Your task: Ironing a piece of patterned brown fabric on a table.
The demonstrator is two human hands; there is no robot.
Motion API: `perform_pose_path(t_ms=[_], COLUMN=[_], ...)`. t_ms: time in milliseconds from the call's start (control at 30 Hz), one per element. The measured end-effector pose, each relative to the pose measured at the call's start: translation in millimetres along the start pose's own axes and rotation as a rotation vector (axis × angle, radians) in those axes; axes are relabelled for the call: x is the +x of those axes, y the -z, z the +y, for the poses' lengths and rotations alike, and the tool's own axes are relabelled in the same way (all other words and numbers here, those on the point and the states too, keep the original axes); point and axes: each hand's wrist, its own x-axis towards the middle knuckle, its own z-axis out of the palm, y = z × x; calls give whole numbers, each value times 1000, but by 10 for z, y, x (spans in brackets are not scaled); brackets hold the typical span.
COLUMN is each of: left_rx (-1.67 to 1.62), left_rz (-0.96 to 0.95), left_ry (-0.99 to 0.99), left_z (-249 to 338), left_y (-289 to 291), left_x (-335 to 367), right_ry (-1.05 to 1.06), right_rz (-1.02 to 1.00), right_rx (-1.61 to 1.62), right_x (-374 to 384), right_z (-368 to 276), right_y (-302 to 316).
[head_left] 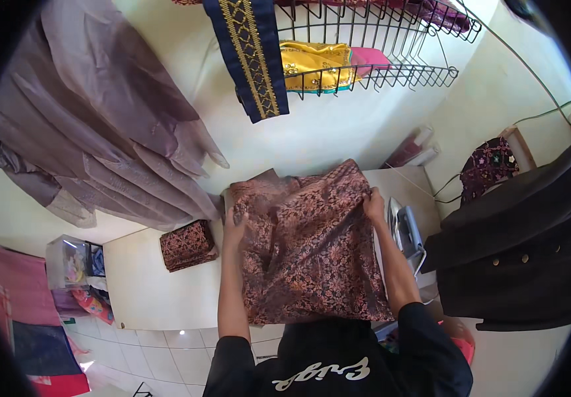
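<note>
A dark brown cloth [318, 245] with a copper-pink floral pattern lies spread and rumpled over the table in front of me, its near edge reaching my body. My right hand [374, 204] pinches its far right edge, fingers closed on the fabric. At the left edge my left hand [236, 225] is closed on the same cloth; its fingers look a little blurred. A folded piece of matching cloth [189, 246] sits to the left of my left forearm. Just right of my right forearm, a clothes iron [406, 231] rests beside the cloth.
The white table [146, 291] extends left. Sheer mauve garments [113, 126] hang at the left, a dark buttoned garment [510, 258] at the right. Above, a black wire rack [404, 71] holds yellow cloth [318, 66]; a navy gold-trimmed strip [249, 59] hangs down. A clear plastic box [67, 261] stands far left.
</note>
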Motion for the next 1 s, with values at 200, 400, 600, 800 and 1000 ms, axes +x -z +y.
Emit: perform_pose_path(t_ms=[200,400,600,800,1000], left_rx=[-17,-29,455,569,765], left_rz=[-28,19,407,-67,-205], left_ry=[-152,136,-300,-440,-396], left_z=[465,105,424,402,368], left_y=[-182,-66,-250,-757,-766], left_x=[49,97,-674,-1074,-1178], right_ry=[138,32,345,977,813], right_rz=[164,69,135,-216,-750], right_rx=[101,70,-141,-40,-234], right_x=[187,62,-196,-291,-226], right_z=[321,256,-299,-1222,-1226], right_y=[315,208,408,35,-198])
